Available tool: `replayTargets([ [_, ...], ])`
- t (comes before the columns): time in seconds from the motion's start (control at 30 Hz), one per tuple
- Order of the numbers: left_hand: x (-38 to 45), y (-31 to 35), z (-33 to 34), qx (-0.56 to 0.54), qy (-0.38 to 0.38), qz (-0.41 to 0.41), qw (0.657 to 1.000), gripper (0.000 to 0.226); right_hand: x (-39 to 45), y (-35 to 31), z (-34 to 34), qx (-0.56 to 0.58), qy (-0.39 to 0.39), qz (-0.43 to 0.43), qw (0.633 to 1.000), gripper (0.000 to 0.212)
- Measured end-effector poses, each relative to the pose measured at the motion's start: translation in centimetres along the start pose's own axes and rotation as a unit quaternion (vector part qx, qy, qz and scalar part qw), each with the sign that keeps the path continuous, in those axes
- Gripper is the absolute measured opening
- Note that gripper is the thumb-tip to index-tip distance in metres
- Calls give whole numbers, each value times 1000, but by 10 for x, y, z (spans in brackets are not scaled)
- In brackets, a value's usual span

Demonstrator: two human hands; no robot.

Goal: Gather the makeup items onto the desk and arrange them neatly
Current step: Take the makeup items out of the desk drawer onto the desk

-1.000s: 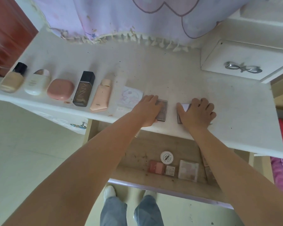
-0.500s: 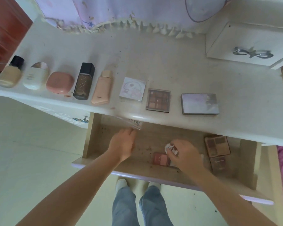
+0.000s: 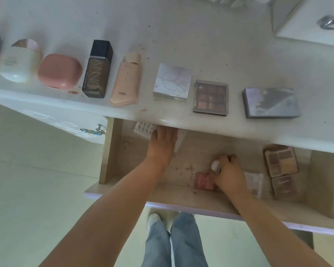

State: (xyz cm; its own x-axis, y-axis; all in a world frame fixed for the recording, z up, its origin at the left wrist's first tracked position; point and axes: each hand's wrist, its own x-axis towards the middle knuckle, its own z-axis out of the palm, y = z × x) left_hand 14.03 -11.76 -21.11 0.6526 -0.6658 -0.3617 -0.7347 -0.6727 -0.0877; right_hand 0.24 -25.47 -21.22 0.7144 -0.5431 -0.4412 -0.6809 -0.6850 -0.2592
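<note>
A row of makeup lies along the desk [image 3: 181, 35]: a white bottle [image 3: 17, 62], pink compact [image 3: 59, 73], dark UNNY bottle [image 3: 97, 70], peach tube [image 3: 126, 79], white square compact [image 3: 173, 80], brown eyeshadow palette [image 3: 210, 98] and silver-lilac palette [image 3: 271, 103]. Below it the drawer [image 3: 112, 151] is open. My left hand [image 3: 162, 141] lies on a white celled palette [image 3: 143, 129] at the drawer's back; the desk edge hides its fingertips. My right hand [image 3: 229, 174] grips a small round white jar [image 3: 216, 165], beside a pink compact [image 3: 202, 181].
In the drawer's right part lie a pale palette [image 3: 255, 183] and two brown palettes [image 3: 281, 160], [image 3: 283, 186]. A small upper drawer with a silver bow handle [image 3: 330, 24] stands at the desk's back right. My legs and shoes are below the drawer front.
Both hands left the palettes on the desk and went down into the drawer. My left hand has reached the white celled palette; my right hand has closed on the round jar.
</note>
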Motion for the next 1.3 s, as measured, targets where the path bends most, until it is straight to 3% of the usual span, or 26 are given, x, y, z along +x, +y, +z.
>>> replayTargets([
  [0.2,-40,-9,7,72,-24,91,993,65,-2,-4,-4,58,12,17,998,60],
  [0.27,-31,-14,10,79,-99,116,985,69,-6,-4,-4,77,12,23,997,60],
  [0.37,-22,-19,5,115,-109,143,977,69,-16,-1,-9,132,14,24,991,59],
  [0.5,-20,-21,-1,122,-137,159,970,74,-35,4,-25,164,18,5,986,47],
  [0.6,-31,-15,-5,60,-158,138,976,87,-50,10,-41,203,53,-15,978,39],
  [0.83,-66,38,-63,-79,-61,190,977,93,-84,54,-111,257,206,-41,943,37],
  [1.03,-42,110,-160,-117,96,224,963,94,-55,109,-168,268,302,-39,914,42],
  [1.13,-10,154,-196,-129,123,212,961,95,-31,133,-187,265,298,-41,916,41],
  [1.3,44,222,-216,-71,107,197,972,94,-2,189,-210,226,259,-39,938,40],
])
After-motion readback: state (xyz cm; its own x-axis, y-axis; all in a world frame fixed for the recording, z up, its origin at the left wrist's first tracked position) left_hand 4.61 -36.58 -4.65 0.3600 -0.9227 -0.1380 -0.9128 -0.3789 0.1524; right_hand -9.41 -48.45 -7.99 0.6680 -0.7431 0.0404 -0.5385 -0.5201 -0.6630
